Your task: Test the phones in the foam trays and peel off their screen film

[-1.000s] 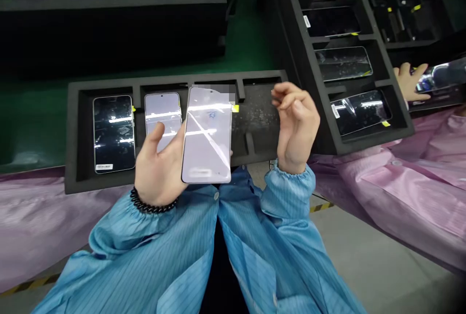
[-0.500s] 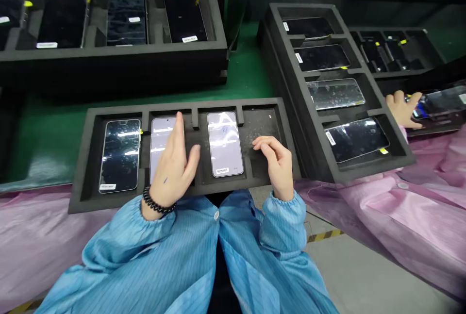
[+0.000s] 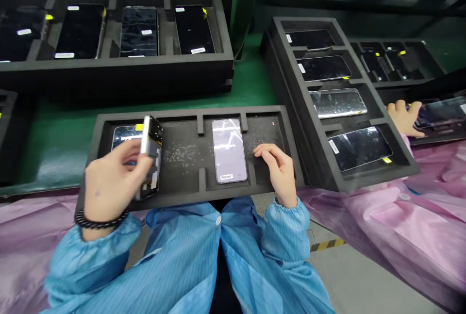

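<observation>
My left hand [image 3: 112, 178] grips a smartphone [image 3: 155, 158] by its side and holds it on edge above the black foam tray [image 3: 182, 200]; its back side, with internal parts showing, faces right. Behind that hand another phone [image 3: 125, 133], partly covered, lies in the leftmost compartment. A phone with a pale, lit-looking screen [image 3: 229, 151] and a white label lies face up in the third compartment. My right hand [image 3: 276, 168] rests over the rightmost compartment, fingers curled and close together; whether anything is between them cannot be made out.
A foam tray of dark phones [image 3: 145, 64] stands at the back left on the green table [image 3: 251, 76]. Stacked trays [image 3: 313, 168] with several phones stand at right. Beyond them a co-worker's hand [image 3: 406, 117] touches another phone. Pink sleeves flank me on both sides.
My left hand, flat over the phone in the second compartment before, has picked it up and tipped it on edge, moving left. My right hand has stayed about where it was.
</observation>
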Tool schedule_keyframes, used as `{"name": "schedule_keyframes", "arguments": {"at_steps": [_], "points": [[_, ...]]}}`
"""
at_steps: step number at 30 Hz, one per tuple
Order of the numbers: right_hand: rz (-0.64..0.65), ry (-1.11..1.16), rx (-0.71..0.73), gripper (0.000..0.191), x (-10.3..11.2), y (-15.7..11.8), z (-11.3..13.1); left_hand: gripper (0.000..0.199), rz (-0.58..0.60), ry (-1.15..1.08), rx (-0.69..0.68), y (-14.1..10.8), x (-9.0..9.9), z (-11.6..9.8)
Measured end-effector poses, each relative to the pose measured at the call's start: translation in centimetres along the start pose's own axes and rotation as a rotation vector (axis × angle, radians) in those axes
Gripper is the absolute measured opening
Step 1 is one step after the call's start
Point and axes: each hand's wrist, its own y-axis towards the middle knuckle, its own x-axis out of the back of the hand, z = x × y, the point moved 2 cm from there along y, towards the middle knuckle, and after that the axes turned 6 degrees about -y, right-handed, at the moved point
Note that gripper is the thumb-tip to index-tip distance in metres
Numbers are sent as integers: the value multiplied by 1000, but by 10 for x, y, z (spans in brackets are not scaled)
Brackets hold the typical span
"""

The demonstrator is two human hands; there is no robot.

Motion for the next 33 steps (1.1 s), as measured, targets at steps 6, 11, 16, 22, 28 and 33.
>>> {"name": "schedule_keyframes", "arguments": {"at_steps": [6, 11, 16, 22, 28, 33], "points": [[-3, -8, 54, 23, -10, 1, 21, 47, 274, -948, 293, 3, -6, -1], [31, 44, 100, 18, -34, -8, 44, 72, 946, -1276, 344, -21, -54, -39], [-244, 138, 37, 48, -44, -10, 49, 45, 1171, -1217, 307, -36, -89, -50], [-77, 78, 34, 28, -39, -4, 49, 71, 1456, -1218, 331, -50, -86, -49], [-34, -73, 90, 26, -33, -11, 61, 80, 1433, -1261, 354, -65, -75, -31], [-283, -492, 408, 34, -29, -26, 76, 74, 1245, -1246, 388, -72, -70, -24]]}}
